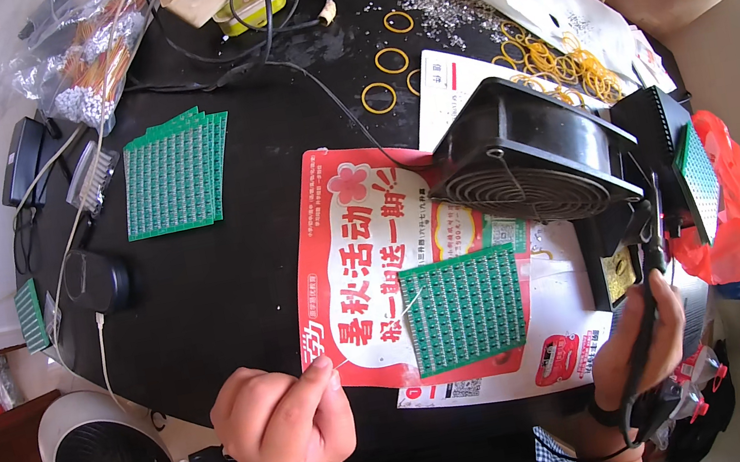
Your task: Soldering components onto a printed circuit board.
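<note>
My left hand [286, 419] is closed in a pinch, left of the green circuit board panel [465, 311]. A thin silvery wire [345, 363], which looks like solder, sticks out from its fingertips toward the panel. The panel lies flat on a red printed sheet [346, 265], with rows of small repeated parts on it. At the right, my right hand [649, 340] is wrapped round a black soldering iron [655, 248], whose cable runs down past the wrist. The iron points up and away, beside a black stand with a yellow cleaning sponge [617, 274]; its tip is hard to make out.
Behind the panel stands a black fan [534, 152]. More green panels [172, 177] are stacked at the left, and another panel [700, 183] leans near a red plastic bag [730, 197]. Yellow rubber bands [558, 64], loose clippings [449, 4] and cables [266, 36] lie farther back.
</note>
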Demonstrator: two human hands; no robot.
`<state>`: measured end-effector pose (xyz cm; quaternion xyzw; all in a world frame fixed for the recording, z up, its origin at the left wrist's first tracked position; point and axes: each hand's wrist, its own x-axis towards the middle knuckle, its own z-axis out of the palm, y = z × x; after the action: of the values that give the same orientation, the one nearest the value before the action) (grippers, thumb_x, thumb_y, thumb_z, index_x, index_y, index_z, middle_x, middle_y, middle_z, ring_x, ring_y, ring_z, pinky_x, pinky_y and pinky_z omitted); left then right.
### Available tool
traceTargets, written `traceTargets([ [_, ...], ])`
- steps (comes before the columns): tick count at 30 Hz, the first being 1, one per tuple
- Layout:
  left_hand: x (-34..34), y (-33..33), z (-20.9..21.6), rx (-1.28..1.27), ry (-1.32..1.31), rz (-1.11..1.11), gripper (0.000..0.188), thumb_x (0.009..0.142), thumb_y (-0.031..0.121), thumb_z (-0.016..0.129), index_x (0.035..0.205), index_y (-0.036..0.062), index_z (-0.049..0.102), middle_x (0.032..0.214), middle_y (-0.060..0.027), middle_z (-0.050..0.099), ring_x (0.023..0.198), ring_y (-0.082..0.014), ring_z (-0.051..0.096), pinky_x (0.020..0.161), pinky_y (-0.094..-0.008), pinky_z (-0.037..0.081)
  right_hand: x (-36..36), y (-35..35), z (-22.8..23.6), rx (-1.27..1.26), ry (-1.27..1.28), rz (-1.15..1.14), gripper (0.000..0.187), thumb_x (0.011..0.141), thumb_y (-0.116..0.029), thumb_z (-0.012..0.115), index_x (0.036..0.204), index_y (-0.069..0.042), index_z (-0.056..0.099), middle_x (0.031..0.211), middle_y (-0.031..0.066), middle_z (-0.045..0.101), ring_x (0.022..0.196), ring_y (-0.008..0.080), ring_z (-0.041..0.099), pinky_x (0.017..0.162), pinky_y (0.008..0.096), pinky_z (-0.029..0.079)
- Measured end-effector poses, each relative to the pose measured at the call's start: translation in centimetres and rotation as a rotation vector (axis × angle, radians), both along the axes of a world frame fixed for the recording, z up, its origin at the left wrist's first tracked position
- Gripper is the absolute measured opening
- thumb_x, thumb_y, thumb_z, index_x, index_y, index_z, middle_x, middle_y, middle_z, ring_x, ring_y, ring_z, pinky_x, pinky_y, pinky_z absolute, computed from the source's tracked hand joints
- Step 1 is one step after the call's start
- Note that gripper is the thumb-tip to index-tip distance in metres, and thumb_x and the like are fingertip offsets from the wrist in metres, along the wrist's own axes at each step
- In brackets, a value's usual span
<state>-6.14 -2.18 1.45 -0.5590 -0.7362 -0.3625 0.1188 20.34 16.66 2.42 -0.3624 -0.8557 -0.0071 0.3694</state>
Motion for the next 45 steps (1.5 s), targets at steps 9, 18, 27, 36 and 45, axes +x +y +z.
traceTargets([
  [9, 0.2, -0.1, -0.5, -0.012, -0.035, 0.016, 0.020, 0.071, 0.000, 0.072, 0.091, 0.0015, 0.071, 0.071, -0.0015, 0.053, 0.048, -0.0143, 0.049, 0.045, -0.0258, 0.040, -0.1, -4.4, -0.5, -0.003, 0.304, 0.080, 0.047, 0.103, -0.047, 0.044, 0.117, -0.003, 0.054, 0.088, 0.0188, 0.058, 0.071, 0.0273, 0.061, 0.063, 0.0330, 0.051],
  [18, 0.5, -0.1, -0.6, -0.033, -0.014, 0.021, 0.019, 0.075, 0.005, 0.072, 0.093, 0.0026, 0.069, 0.073, -0.0014, 0.054, 0.050, -0.0122, 0.050, 0.047, -0.0248, 0.040, -4.7, -3.7, 1.0, -0.517, 0.113, 0.509, 0.040, 0.090, -0.027, 0.065, 0.119, -0.005, 0.050, 0.072, 0.0093, 0.056, 0.061, 0.0202, 0.056, 0.058, 0.0335, 0.048],
  [27, 0.7, 0.2, -0.8, 0.006, 0.000, 0.076, 0.019, 0.074, 0.008, 0.073, 0.092, 0.0035, 0.069, 0.071, -0.0007, 0.054, 0.049, -0.0105, 0.050, 0.047, -0.0242, 0.038, -5.7, -3.5, 1.1, -0.619, 0.005, 0.546, 0.038, 0.083, -0.017, 0.070, 0.114, -0.004, 0.052, 0.076, 0.0095, 0.058, 0.062, 0.0219, 0.059, 0.058, 0.0341, 0.049],
  [36, 1.0, 0.2, -0.5, -0.028, -0.064, 0.076, 0.017, 0.072, 0.001, 0.067, 0.089, 0.0024, 0.068, 0.070, -0.0034, 0.049, 0.053, -0.0166, 0.044, 0.049, -0.0292, 0.033, -5.7, -3.5, 0.6, -0.615, 0.008, 0.559, 0.040, 0.084, -0.017, 0.070, 0.116, -0.002, 0.052, 0.074, 0.0097, 0.061, 0.060, 0.0215, 0.059, 0.057, 0.0336, 0.049],
  [45, 0.7, 1.0, -0.6, -0.022, -0.040, 0.058, 0.015, 0.076, 0.009, 0.075, 0.089, 0.0045, 0.071, 0.067, 0.0004, 0.054, 0.048, -0.0101, 0.049, 0.045, -0.0236, 0.038, -5.3, -3.3, 1.5, -0.631, -0.028, 0.561, 0.043, 0.087, -0.023, 0.071, 0.120, -0.002, 0.050, 0.074, 0.0093, 0.062, 0.060, 0.0212, 0.059, 0.058, 0.0336, 0.049],
])
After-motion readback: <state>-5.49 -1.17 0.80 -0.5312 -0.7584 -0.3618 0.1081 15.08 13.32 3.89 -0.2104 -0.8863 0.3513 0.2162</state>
